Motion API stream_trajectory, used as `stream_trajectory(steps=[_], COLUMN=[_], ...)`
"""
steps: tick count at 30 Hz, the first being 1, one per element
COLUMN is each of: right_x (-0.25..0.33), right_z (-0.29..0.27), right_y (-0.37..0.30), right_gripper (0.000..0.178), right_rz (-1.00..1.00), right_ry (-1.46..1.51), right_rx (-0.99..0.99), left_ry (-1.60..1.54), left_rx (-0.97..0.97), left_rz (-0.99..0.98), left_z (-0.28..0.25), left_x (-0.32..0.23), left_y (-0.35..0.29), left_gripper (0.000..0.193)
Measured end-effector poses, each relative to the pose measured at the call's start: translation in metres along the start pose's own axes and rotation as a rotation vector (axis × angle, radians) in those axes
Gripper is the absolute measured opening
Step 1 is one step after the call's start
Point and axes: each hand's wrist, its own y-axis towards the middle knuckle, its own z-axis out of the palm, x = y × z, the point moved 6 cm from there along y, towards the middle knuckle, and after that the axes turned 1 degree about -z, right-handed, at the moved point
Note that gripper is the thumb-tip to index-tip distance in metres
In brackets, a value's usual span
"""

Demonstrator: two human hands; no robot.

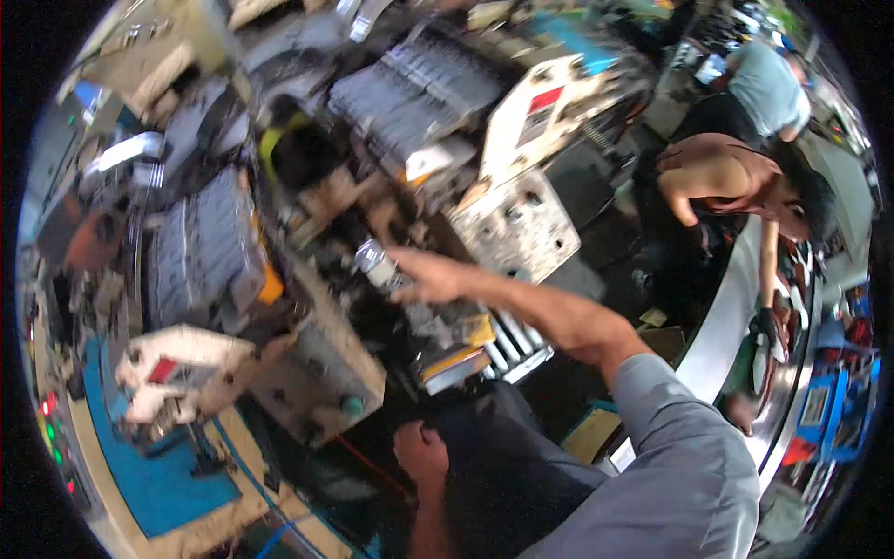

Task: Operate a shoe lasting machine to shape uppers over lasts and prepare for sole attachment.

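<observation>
My right arm, in a grey sleeve, stretches across to the machine in the middle. Its hand (pixel 426 276) is closed round a small silver-and-white cylindrical piece (pixel 376 263), blurred by motion, so its exact kind does not show. That piece is among dark machine parts, left of a pale metal block with holes (pixel 518 226). Low in front of my body, beside my dark trousers, my left hand (pixel 421 453) is curled into a fist; whatever may be inside it is hidden. Below my right forearm lies a stack of light metal bars (pixel 515 340) with a yellow-edged part.
Grey ribbed machine blocks (pixel 207 247) stand left and behind (pixel 416 88). White plates with red labels stick out at left (pixel 182 371) and centre (pixel 535 116). A blue mat (pixel 154 456) covers a board at lower left. Two people work at right beside a metal conveyor (pixel 722 321).
</observation>
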Motion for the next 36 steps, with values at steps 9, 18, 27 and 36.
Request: stream_trajectory(steps=[9,18,27,36], right_x=[0.022,0.022,0.017,0.014], right_z=[0.027,0.047,0.034,0.005], right_y=[0.007,0.001,0.0,0.012], right_gripper=[0.072,0.07,0.075,0.065], right_rz=[0.277,0.485,0.4,0.086], right_ry=[-0.063,-0.268,-0.281,-0.188], right_rx=[-0.108,-0.386,-0.234,0.069], left_ry=[0.017,-0.002,-0.01,-0.078], left_rx=[0.014,-0.034,-0.035,-0.05], left_rz=[-0.021,-0.021,-0.029,-0.052], left_z=[-0.008,-0.009,-0.013,-0.019], left_x=[0.011,0.0,0.002,0.001], left_y=[0.0,0.001,0.003,0.003], left_gripper=[0.021,0.023,0.023,0.022])
